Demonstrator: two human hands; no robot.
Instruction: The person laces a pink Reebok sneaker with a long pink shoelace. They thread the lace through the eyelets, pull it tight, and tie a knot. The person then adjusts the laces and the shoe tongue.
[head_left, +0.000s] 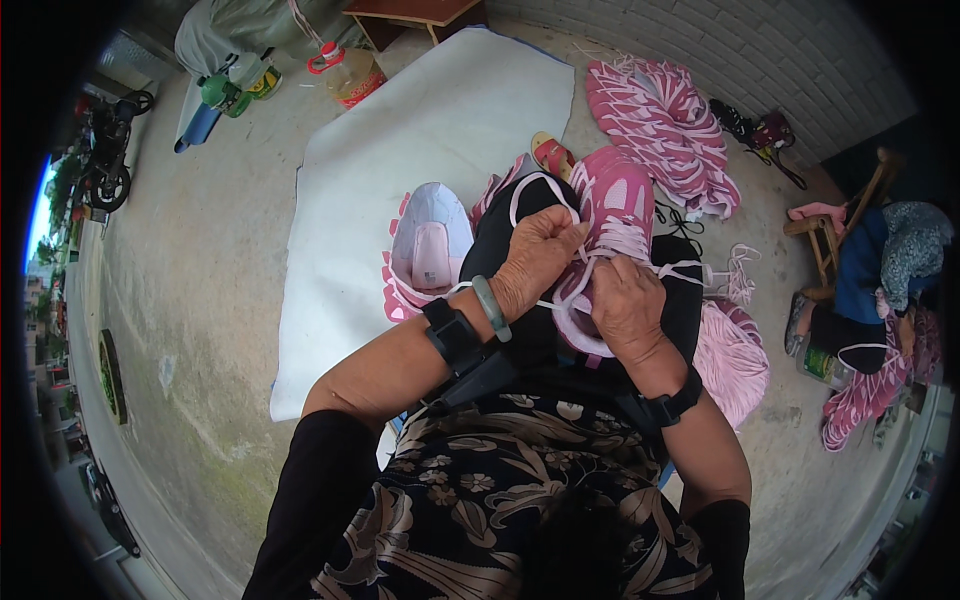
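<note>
A pink sneaker upper (618, 185) rests across my dark-trousered lap, its toe pointing away from me. Pale pink laces (622, 238) cross its front rows, and loose lengths trail to both sides. My left hand (540, 255) is closed in a pinch on the shoelace at the upper's left edge, with a loop rising above the fingers. Close beside it, my right hand (630, 312) lies over the shoe's opening, fingers bent and pinching the lace near the eyelets. Its fingertips are partly hidden. Left of my knee, another pink upper (432, 235) shows its pale lining.
A white sheet (350, 210) covers the concrete ahead. Bundled pink uppers (660, 130) lie at far right, a pink lace hank (732, 365) by my right thigh. A red sandal (552, 155) and an oil jug (347, 75) stand beyond. Another person (870, 270) sits at right with pink uppers.
</note>
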